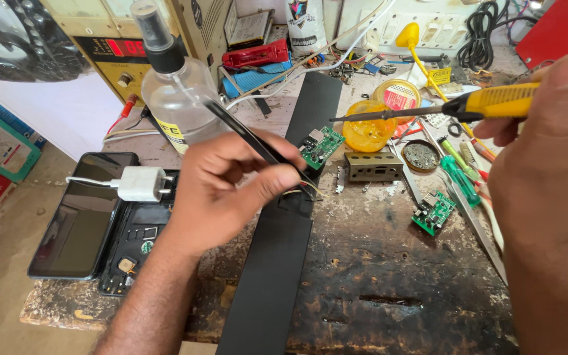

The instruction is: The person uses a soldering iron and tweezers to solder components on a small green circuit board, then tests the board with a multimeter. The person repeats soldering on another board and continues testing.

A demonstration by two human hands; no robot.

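— What takes up most of the view?

— A scarred wooden workbench (389,276), with a long black strip (284,230) laid along it from the near edge to the back.

— And to the left of the strip?

— A dark phone (77,217) lying flat, its opened back shell (136,243) just beside it, and a white charger plug (141,184) resting across the two. Behind them stands a clear spray bottle (175,92).

— What are the hands doing?

— The left hand (221,190) is pinched around black tweezers (258,141), whose tips come down on the strip by a thin wire, next to a small green circuit board (321,144). The right hand (547,171) is closed around a yellow soldering iron (488,102), its tip hanging above a round amber tin (368,131).

— Anything smaller nearby?

— A little metal casing (374,165) just right of the strip, and a second green board (434,212) near the right hand, beside a green screwdriver (460,179).
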